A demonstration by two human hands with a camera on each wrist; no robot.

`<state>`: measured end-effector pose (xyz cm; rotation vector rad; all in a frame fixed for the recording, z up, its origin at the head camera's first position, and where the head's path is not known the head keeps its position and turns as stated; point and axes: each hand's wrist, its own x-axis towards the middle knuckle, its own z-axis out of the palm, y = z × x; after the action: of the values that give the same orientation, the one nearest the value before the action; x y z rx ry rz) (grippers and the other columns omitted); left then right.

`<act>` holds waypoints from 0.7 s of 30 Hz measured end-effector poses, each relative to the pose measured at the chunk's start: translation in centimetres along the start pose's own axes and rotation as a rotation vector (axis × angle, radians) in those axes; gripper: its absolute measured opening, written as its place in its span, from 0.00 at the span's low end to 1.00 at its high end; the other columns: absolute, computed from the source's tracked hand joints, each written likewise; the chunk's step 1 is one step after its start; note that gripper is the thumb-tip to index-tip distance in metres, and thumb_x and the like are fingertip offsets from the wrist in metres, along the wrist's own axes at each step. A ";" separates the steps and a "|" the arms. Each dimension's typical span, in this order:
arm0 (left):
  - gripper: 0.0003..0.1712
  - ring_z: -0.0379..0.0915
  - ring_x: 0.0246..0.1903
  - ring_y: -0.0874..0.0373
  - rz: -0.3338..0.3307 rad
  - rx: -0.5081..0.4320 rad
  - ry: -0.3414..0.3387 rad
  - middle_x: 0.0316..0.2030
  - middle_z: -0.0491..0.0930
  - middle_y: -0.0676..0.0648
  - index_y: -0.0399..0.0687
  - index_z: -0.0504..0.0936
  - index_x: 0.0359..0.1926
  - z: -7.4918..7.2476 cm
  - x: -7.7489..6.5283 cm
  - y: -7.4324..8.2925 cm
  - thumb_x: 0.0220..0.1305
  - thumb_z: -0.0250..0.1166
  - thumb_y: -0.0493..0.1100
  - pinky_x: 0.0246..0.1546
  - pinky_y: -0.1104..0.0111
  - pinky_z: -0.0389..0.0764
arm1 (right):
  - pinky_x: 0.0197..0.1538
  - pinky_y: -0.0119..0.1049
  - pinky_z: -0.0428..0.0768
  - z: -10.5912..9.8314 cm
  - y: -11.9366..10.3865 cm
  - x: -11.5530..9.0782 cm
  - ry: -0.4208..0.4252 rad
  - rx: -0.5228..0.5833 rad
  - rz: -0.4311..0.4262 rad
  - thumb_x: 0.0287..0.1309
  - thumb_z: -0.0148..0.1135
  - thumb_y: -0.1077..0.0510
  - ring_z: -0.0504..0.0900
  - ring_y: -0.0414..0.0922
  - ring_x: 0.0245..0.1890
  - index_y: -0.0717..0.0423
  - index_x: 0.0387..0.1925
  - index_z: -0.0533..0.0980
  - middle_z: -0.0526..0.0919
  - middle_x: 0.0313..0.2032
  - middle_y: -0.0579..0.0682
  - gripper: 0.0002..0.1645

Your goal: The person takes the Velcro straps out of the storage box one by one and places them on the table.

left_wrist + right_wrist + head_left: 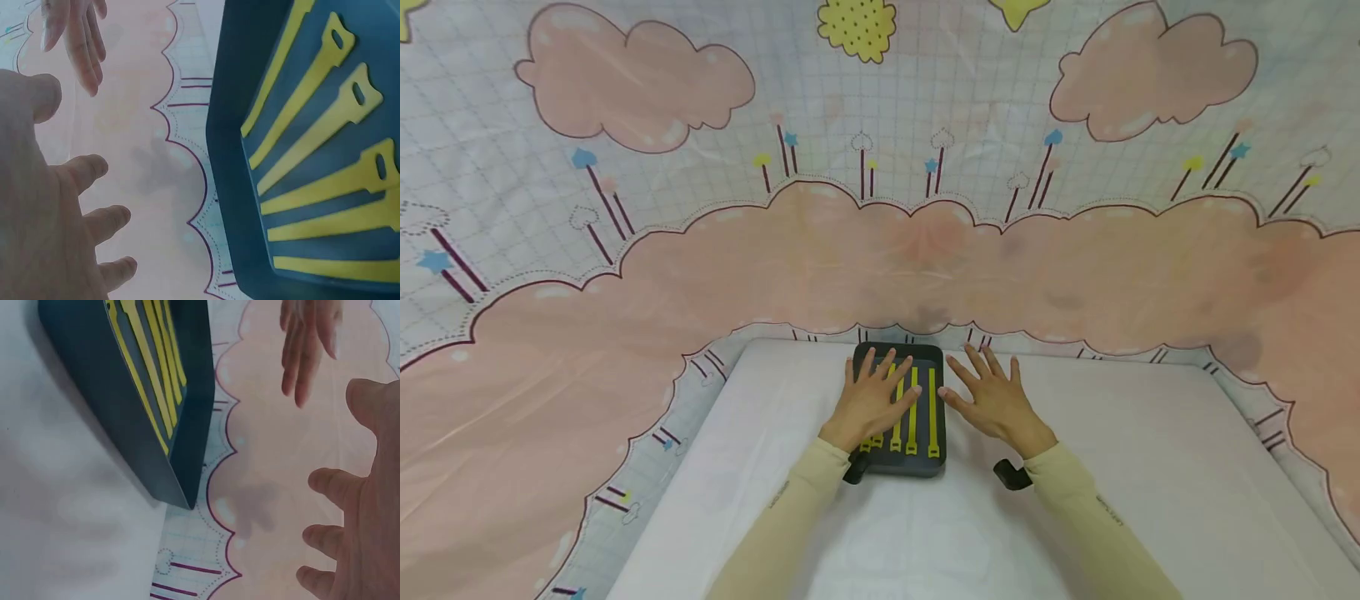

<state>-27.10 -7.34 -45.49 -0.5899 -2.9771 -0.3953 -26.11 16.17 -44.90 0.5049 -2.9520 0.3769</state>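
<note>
Lettering [779,495] on the left sleeve [782,533] and right sleeve [1093,521] is too small to read.

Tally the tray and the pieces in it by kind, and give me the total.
Yellow saw-shaped pieces: 6
Dark tray: 1
Total: 7

Long-sleeved left arm [782,521] and right arm [1093,512] stretched forward and angled inward, left hand [867,407] and right hand [1000,406] side by side but apart, backs turned up, fingers [977,362] spread wide, thumbs [955,401] pointing toward each other
</note>
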 end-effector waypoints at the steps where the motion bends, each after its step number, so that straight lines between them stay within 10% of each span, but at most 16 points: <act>1: 0.38 0.38 0.77 0.40 -0.005 -0.007 0.002 0.76 0.53 0.47 0.65 0.56 0.76 0.1 -0.1 -0.2 0.71 0.36 0.72 0.71 0.35 0.40 | 0.69 0.74 0.41 0.1 -0.1 0.0 0.001 -0.001 -0.001 0.68 0.38 0.27 0.48 0.62 0.77 0.40 0.75 0.58 0.51 0.77 0.54 0.42; 21: 0.35 0.46 0.76 0.39 -0.136 -0.089 0.007 0.76 0.53 0.44 0.62 0.58 0.75 0.3 -2.5 -3.8 0.73 0.44 0.66 0.68 0.41 0.60 | 0.71 0.70 0.46 0.7 -2.2 0.0 0.028 0.078 -0.085 0.69 0.45 0.32 0.54 0.59 0.76 0.43 0.73 0.62 0.59 0.75 0.55 0.38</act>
<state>-26.27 -11.53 -46.94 -0.3932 -3.0152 -0.5420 -25.47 13.99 -45.11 0.6262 -2.8867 0.4876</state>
